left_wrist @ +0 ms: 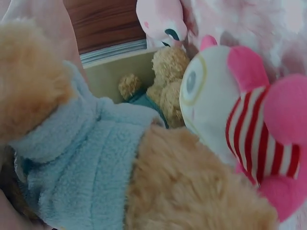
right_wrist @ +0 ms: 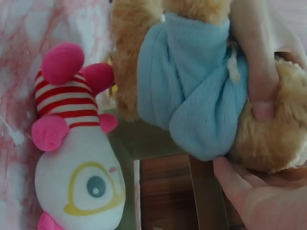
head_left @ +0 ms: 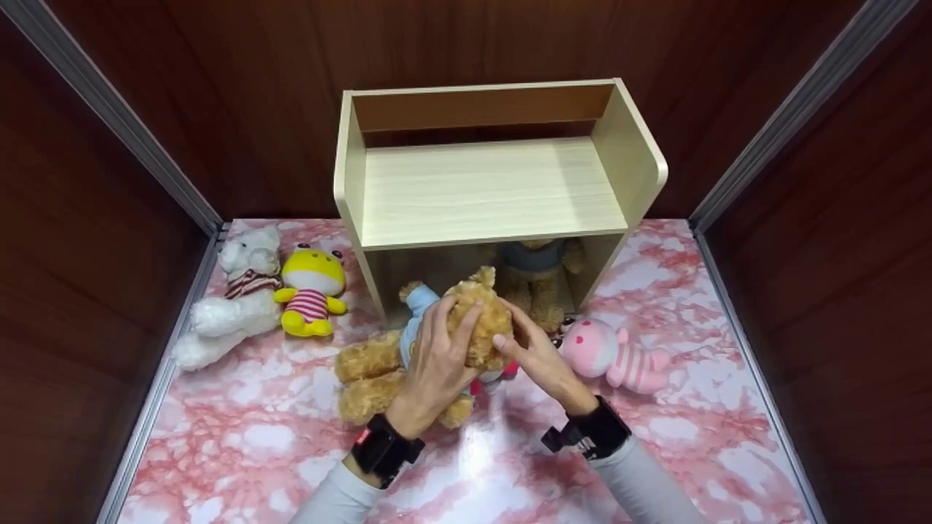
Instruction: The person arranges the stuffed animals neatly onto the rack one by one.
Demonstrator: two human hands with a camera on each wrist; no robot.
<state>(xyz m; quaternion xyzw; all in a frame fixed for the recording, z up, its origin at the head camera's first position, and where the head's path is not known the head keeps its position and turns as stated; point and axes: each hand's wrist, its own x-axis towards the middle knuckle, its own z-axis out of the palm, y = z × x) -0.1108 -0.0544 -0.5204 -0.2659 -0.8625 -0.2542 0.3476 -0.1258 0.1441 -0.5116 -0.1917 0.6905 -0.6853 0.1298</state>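
Head view: left hand (head_left: 439,356) and right hand (head_left: 539,358) are clasping the blue-clad teddy bear (head_left: 489,324) at the shelf's (head_left: 491,193) six o'clock. Left wrist: a red-striped doll (left_wrist: 247,129) is lying at three. Right wrist: hands are bracketing the head (right_wrist: 273,139), likely steadying the limp body.

Left of the shelf unit (head_left: 488,193) a white plush (head_left: 244,311) and yellow plush (head_left: 312,292) are seen, a pink plush (head_left: 617,358) is laid near its right front, and a dark-shirted bear (head_left: 533,258) is placed in its lower compartment.
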